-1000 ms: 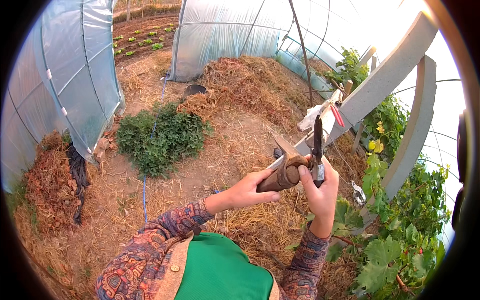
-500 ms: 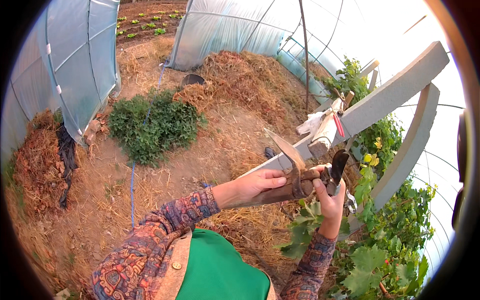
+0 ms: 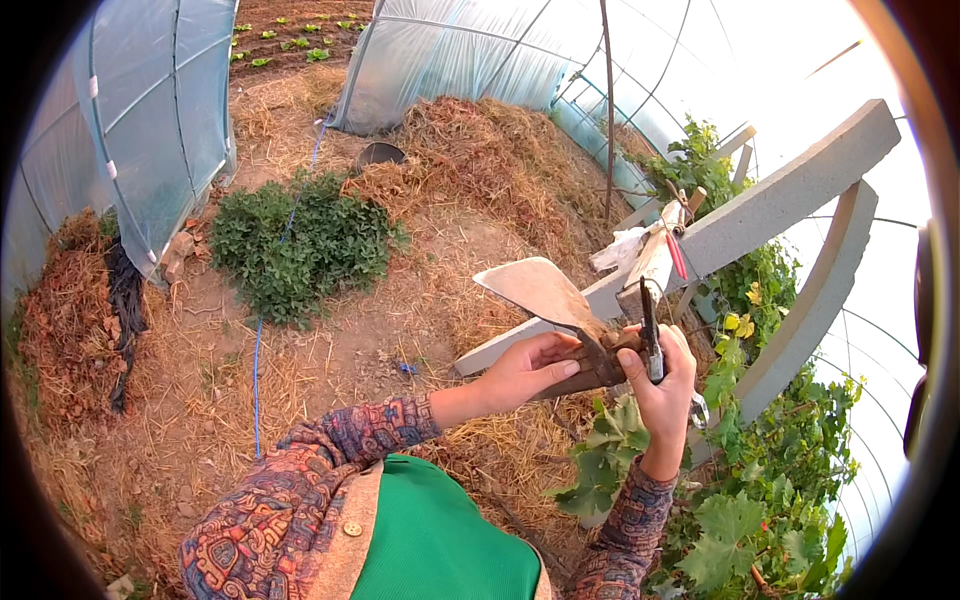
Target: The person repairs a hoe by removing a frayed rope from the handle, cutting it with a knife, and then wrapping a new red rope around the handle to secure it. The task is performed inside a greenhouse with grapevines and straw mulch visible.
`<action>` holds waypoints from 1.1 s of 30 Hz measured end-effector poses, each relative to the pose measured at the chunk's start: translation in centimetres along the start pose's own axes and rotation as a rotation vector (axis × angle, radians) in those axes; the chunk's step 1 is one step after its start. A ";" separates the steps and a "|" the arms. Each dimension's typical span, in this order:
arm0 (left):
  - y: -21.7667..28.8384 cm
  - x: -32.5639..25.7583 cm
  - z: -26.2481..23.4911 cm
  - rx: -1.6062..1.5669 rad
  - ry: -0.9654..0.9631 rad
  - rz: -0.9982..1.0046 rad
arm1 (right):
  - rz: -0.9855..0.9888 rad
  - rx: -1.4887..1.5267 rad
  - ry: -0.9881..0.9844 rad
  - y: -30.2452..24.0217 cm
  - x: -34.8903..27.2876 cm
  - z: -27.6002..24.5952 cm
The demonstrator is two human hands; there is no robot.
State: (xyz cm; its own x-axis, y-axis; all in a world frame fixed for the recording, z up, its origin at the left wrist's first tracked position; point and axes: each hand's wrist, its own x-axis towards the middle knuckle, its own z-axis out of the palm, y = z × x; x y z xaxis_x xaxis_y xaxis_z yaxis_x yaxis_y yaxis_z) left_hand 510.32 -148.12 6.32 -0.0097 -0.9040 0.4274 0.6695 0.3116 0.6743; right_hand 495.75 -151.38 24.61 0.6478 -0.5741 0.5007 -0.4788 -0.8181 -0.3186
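Observation:
A hoe with a broad, pale, worn blade and a dark socket is held in front of me. My left hand is closed around its wooden handle just behind the socket. The blade tilts up and away to the left. In my right hand is a pair of pruning shears, their dark blade pointing up and seen nearly edge-on. A silvery end of the shears shows below that hand. My right thumb and fingers are against the hoe's socket end, and the exact contact is partly hidden.
Beyond my hands a grey concrete beam slants up rightward, with a wooden post and a red-handled tool on it. Grapevines grow at right. A green bush, blue hose and straw heap lie beyond.
The hoe has rolled, so its blade now shows its broad face rather than a narrow side. The shears have turned from a broad view to nearly edge-on. Both hands keep their holds.

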 end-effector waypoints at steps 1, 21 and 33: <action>0.0 0.0 0.1 0.009 0.004 0.004 | -0.016 -0.012 -0.004 -0.1 0.1 -0.1; -0.2 -0.7 -0.2 0.095 -0.011 -0.109 | 0.003 0.044 0.055 0.8 0.0 0.6; 1.5 -0.3 -1.3 -0.008 -0.133 -0.205 | -0.006 0.047 0.016 0.2 0.2 0.3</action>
State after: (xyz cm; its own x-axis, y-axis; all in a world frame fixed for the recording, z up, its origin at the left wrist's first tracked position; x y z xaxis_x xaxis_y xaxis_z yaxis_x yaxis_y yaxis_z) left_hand 512.33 -147.76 6.39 -0.2428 -0.9017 0.3578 0.6491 0.1231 0.7507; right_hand 495.96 -151.65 24.43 0.6407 -0.5688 0.5157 -0.4463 -0.8224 -0.3527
